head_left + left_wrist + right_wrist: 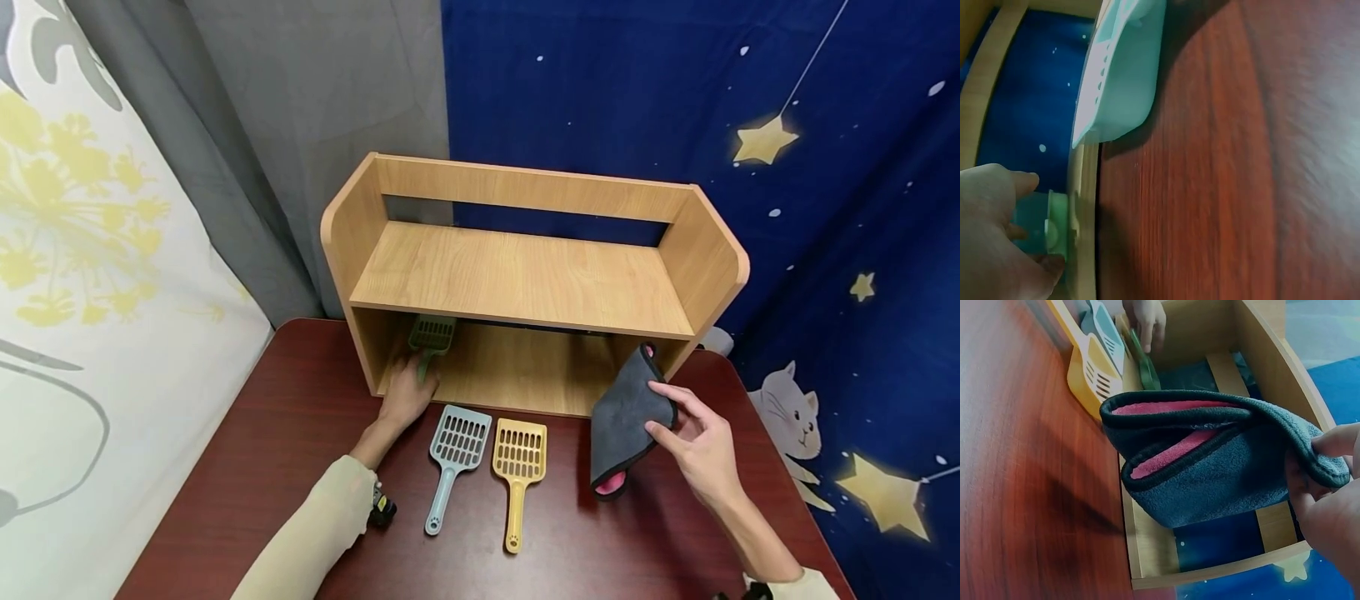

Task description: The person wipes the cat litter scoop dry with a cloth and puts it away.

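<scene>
A dark red bench (300, 450) carries a wooden shelf (517, 271), a blue scoop (452, 463) and a yellow scoop (517, 482). In the shelf's lower compartment, leftward, the fingers of the left hand (407, 393) meet a green scoop (431, 337)'s handle; whether they grip, I cannot tell. The right hand (703, 450) pinches a folded grey cloth (628, 417) near the shelf's right end.

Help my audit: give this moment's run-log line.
left hand: at green scoop, lower compartment | right hand: pinches gray cloth | table: blue scoop, yellow scoop
</scene>
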Demonstrator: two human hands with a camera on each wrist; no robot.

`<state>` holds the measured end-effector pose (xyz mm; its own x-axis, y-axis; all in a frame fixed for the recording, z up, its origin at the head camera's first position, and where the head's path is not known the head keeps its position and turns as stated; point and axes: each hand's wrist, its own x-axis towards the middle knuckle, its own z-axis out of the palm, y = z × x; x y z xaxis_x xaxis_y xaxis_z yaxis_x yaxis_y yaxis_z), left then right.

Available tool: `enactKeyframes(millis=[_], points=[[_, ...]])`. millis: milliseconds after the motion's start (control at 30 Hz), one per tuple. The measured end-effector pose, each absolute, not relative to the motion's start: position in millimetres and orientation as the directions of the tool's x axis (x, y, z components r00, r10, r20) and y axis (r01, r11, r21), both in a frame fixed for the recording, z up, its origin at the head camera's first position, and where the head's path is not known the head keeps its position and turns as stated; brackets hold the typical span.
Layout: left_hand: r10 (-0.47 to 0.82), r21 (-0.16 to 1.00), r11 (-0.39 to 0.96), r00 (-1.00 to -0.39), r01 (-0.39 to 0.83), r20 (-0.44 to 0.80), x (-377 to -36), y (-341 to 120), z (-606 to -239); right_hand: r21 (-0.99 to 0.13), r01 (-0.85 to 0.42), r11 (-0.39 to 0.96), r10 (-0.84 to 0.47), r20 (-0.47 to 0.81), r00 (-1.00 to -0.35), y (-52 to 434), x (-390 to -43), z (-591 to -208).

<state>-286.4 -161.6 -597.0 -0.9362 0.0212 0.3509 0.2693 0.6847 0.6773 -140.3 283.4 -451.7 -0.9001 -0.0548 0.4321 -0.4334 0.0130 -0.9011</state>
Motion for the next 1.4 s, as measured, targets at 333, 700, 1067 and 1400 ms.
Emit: enactKeyframes(millis=[333,700,1067,1400], points=[[0.114,0.636,0.720,-0.951,0.278,0.287,-233,-152,-532,-0.910,-0.415,0.013,-0.031,0.414,-0.910,280,-146,-451],[0.198,0.618,0.728,-0.954,0.298,0.227,-173,-142,-528,-0.923,-0.367,0.114,0.007,0.370,-0.929,276,-148,-455],[0.181,0.547,0.806,-0.974,0.226,0.135,-129,-128,-547,-0.901,-0.364,0.237,-0.007,0.373,-0.928,272,-150,-450],[0.169,0.532,0.824,-0.981,0.196,0.100,-118,-123,-553,-0.916,-0.351,0.193,-0.038,0.351,-0.936,266,-157,-444]])
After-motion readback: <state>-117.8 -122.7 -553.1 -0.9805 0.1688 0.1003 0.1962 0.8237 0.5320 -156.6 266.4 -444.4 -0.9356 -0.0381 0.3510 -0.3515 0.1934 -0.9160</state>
